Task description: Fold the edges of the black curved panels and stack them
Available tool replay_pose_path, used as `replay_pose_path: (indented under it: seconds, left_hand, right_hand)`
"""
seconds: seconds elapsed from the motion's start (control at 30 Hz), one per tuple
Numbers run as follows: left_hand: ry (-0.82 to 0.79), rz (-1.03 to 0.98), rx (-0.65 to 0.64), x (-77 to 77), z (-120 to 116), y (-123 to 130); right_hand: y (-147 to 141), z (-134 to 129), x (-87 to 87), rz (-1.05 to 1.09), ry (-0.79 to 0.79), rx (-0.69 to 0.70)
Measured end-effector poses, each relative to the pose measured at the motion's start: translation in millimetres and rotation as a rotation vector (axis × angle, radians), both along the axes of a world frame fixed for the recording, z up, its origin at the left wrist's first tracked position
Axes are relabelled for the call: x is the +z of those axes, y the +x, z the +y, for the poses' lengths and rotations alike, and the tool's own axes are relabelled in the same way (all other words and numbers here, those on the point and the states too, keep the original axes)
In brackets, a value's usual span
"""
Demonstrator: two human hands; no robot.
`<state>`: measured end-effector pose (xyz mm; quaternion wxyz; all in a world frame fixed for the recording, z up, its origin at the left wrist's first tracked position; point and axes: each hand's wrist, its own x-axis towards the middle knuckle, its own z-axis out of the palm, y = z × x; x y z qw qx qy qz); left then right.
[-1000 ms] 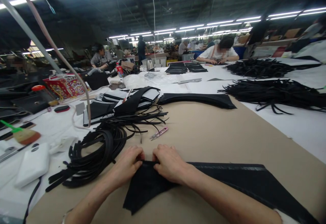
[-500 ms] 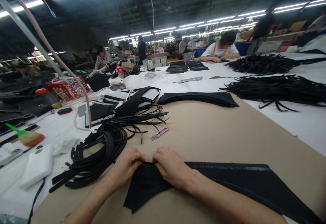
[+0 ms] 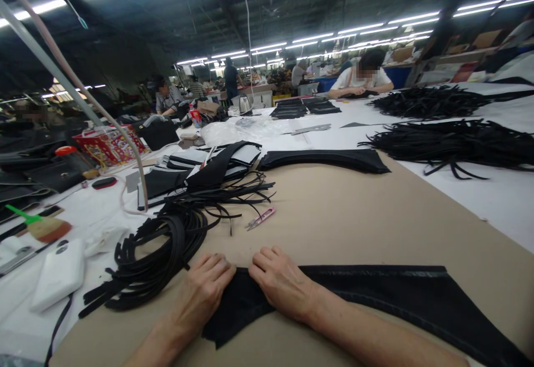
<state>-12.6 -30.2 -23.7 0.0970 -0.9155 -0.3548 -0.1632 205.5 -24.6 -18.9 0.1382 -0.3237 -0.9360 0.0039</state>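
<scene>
A long black curved piece (image 3: 375, 286) lies across the brown board (image 3: 334, 211), with a straight upper edge and a strip along it. My left hand (image 3: 211, 281) is closed on the piece's upper left corner, fingers curled and knuckles up. Just to the right, my right hand (image 3: 277, 281) grips the same upper edge with bent fingers. Both thumbs are mostly hidden. A short stretch of black edge shows between the hands. Pink thread snips (image 3: 261, 218) lie on the board beyond them.
Coiled black strips (image 3: 167, 256) lie left of my hands. Stacked black pieces (image 3: 325, 160) sit at the board's far edge. Piles of black strips (image 3: 454, 144) lie at right. A white phone-like object (image 3: 60, 272) is at left. A person (image 3: 361, 78) works across the table.
My left hand has rolled over, its knuckles now more upward, and shifted slightly left. My right hand's fingers have curled more at the edge. The black piece's upper edge looks straighter.
</scene>
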Motion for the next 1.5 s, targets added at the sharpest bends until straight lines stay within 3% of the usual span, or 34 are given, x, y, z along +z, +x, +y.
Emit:
replay_pose_path:
  seconds: [0.17, 0.37, 0.5, 0.67, 0.8, 0.97, 1.5]
  left_hand:
    - [0.162, 0.049, -0.035, -8.3, -3, -8]
    - [0.108, 0.056, 0.092, -7.4, -6, -31]
    - [0.036, -0.147, 0.15, 0.4, -10, -10]
    - [-0.039, -0.212, 0.055, -14.3, -13, 19]
    - [-0.121, -0.216, 0.059, -23.9, -12, 13]
    - [-0.187, -0.18, 0.069, -22.0, -12, 6]
    - [-0.115, 0.006, 0.08, -6.3, -15, 21]
  right_hand:
    - [0, -3, -0.1, -0.025, 0.036, 0.006]
    - [0, -3, 0.4, -0.039, 0.046, 0.007]
    - [-1, -3, -0.8, -0.036, 0.069, 0.003]
    - [-2, -3, 1.1, -0.021, 0.088, 0.006]
    - [6, 1, 3.5, -0.044, 0.11, 0.056]
    - [27, 6, 1.5, -0.058, 0.141, 0.089]
    - [56, -4, 7.5, -0.099, 0.114, 0.085]
